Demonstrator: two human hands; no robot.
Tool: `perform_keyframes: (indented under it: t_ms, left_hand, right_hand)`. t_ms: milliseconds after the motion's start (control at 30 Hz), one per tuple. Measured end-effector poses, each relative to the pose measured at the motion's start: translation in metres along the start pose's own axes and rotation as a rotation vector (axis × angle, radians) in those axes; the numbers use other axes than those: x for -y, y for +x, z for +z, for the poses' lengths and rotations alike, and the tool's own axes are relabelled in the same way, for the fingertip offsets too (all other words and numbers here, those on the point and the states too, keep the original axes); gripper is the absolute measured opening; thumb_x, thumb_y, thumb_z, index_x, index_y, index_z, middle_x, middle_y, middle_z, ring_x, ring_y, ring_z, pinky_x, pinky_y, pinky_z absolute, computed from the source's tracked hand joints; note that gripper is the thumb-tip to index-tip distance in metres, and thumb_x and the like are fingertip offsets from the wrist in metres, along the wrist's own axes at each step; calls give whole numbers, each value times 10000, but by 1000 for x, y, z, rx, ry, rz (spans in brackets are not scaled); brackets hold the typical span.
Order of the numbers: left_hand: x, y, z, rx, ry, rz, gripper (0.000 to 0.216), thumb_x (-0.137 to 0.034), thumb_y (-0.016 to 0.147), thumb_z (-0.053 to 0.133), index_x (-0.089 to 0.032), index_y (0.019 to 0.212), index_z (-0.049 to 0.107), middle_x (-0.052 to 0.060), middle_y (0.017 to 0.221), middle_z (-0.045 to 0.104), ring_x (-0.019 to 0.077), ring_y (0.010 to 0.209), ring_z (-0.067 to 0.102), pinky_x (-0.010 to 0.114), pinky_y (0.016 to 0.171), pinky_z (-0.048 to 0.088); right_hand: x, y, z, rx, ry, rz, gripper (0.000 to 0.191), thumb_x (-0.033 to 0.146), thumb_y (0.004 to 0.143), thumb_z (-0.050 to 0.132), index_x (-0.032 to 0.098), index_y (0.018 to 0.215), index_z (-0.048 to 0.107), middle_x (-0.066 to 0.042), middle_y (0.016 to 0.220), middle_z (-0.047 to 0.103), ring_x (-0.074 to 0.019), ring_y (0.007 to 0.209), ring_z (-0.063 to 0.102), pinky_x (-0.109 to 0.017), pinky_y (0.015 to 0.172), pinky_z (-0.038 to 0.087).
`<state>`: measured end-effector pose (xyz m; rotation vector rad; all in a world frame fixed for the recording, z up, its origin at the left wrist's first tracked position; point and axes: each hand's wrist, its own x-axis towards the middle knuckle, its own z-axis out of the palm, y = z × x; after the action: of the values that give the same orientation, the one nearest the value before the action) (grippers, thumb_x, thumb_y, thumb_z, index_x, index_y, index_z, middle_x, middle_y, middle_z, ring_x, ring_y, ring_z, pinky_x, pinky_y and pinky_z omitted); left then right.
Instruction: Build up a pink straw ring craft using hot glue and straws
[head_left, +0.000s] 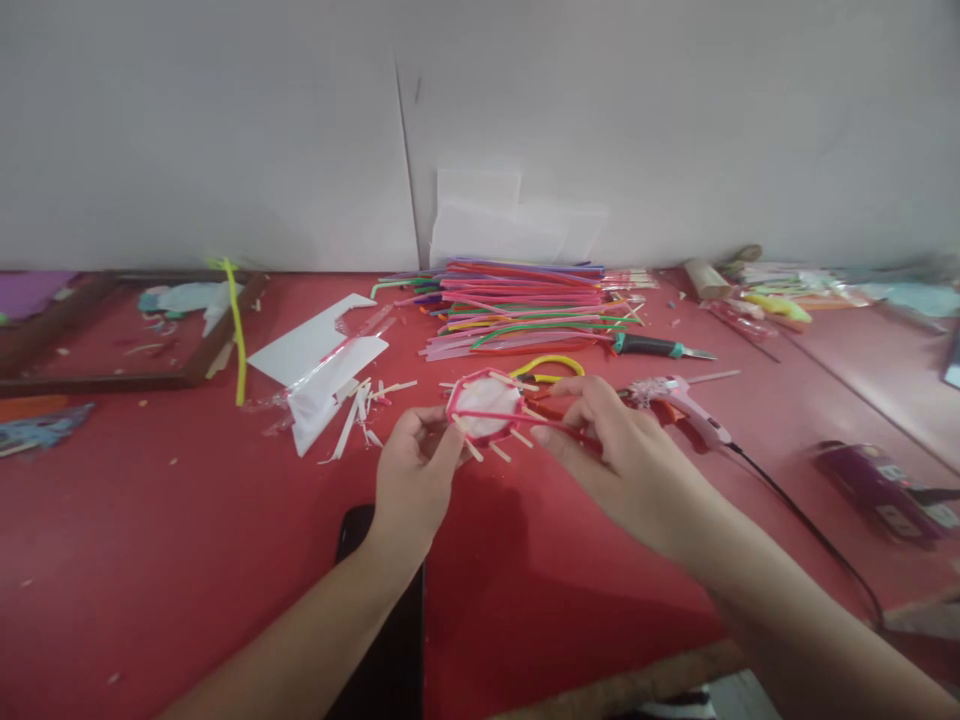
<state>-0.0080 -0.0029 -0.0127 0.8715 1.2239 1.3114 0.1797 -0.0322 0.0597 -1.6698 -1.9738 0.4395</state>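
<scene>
A dark flat object is lying by the near edge of the desk, which is spreading wide leftward. Above mid-desk, the left hand is pinching a pink-rimmed disc; the right hand is gripping a red strip crossing it. Straws are lining the far edge.

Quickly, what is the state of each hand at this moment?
Left hand: closed, holding the pink-rimmed piece by its edge.
Right hand: closed, holding a thin red strip.
</scene>
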Motion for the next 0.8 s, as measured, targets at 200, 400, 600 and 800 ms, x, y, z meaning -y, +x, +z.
perform_keyframes:
  t_ms: [200,400,600,800]
  left_hand:
    - [-4,-2,1,17,-11,-4,232,-319,779,771,-172,887,626,2,811,694,115,664,678,262,675,613]
    - [-4,-3,-1,43,54,21,192,-316,813,735,-181,870,612,-28,686,650,92,588,619,232,631,567]
    - [-6,-5,1,77,67,35,217,-364,811,732,-194,847,601,-36,649,635,115,575,610,257,617,528]
    - [-7,-5,1,102,123,90,178,-341,809,720,-204,848,614,-3,744,684,149,661,657,274,632,523]
  right_hand:
    - [17,-5,10,-81,-320,-242,191,207,990,481,190,984,671,-82,909,734,-220,774,689,-302,607,436]
    - [21,8,24,-133,-436,-301,261,137,969,489,174,874,729,-57,818,705,-197,715,639,-299,556,367]
    - [17,17,31,-265,-485,-342,275,157,949,523,204,784,738,-27,737,703,-166,654,593,-305,568,322]
    - [12,20,37,-360,-471,-381,294,154,936,526,206,709,705,-13,691,690,-163,613,552,-326,646,329]
